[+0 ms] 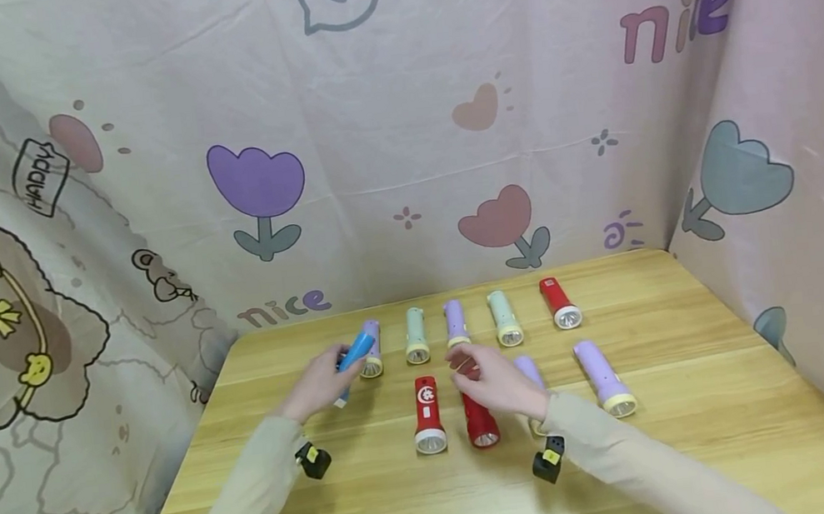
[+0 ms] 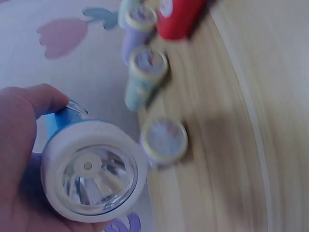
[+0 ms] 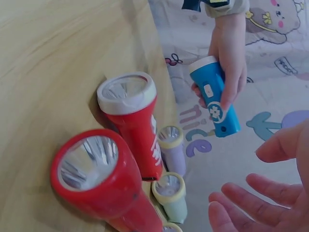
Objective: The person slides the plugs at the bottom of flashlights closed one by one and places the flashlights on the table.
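Observation:
In the head view my left hand (image 1: pixel 316 387) grips a blue flashlight (image 1: pixel 357 351) above the table's left part. Its white-rimmed lens (image 2: pixel 96 174) faces the left wrist camera. My right hand (image 1: pixel 500 382) holds nothing; the right wrist view shows its fingers apart and relaxed. It hovers over an all-red flashlight (image 1: pixel 482 427), partly covering it. Beside that lies a red flashlight with a white rim (image 1: pixel 428 414). A purple flashlight (image 1: pixel 528 369) is partly hidden by the right hand and wrist. Just behind the blue one is another purple flashlight (image 1: pixel 371 366).
Along the back lie a mint flashlight (image 1: pixel 416 334), a purple flashlight (image 1: pixel 455 319), a second mint flashlight (image 1: pixel 505 318) and a red flashlight (image 1: pixel 560 304). Another purple flashlight (image 1: pixel 604 377) lies to the right. A printed curtain (image 1: pixel 383 126) hangs behind the wooden table (image 1: pixel 378 503).

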Action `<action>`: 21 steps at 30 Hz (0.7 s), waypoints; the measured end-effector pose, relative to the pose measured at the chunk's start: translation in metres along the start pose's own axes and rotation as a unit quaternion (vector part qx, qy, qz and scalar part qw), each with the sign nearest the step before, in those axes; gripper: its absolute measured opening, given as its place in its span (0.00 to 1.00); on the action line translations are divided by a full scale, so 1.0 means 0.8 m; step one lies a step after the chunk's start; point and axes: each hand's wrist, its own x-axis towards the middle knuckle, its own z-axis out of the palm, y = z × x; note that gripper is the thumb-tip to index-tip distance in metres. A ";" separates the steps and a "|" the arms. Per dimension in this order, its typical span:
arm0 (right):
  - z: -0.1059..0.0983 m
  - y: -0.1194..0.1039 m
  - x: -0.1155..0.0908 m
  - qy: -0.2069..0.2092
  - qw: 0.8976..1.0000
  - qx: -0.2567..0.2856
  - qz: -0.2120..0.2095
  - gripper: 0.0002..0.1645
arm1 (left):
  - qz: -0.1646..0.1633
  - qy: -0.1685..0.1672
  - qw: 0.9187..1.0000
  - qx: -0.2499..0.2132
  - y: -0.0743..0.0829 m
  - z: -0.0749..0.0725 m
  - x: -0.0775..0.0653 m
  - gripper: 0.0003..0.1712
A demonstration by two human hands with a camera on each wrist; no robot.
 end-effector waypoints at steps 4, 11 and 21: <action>-0.007 0.001 0.000 0.014 1.000 0.010 -0.016 0.17 | 0.016 -0.016 0.999 -0.031 0.020 0.012 0.002 0.30; -0.017 0.009 0.002 0.040 0.998 0.031 -0.021 0.18 | 0.035 -0.081 0.990 -0.111 0.047 0.035 0.008 0.29; -0.027 0.013 0.004 0.078 0.995 0.066 -0.013 0.18 | 0.023 -0.115 0.987 -0.106 0.072 0.064 0.011 0.42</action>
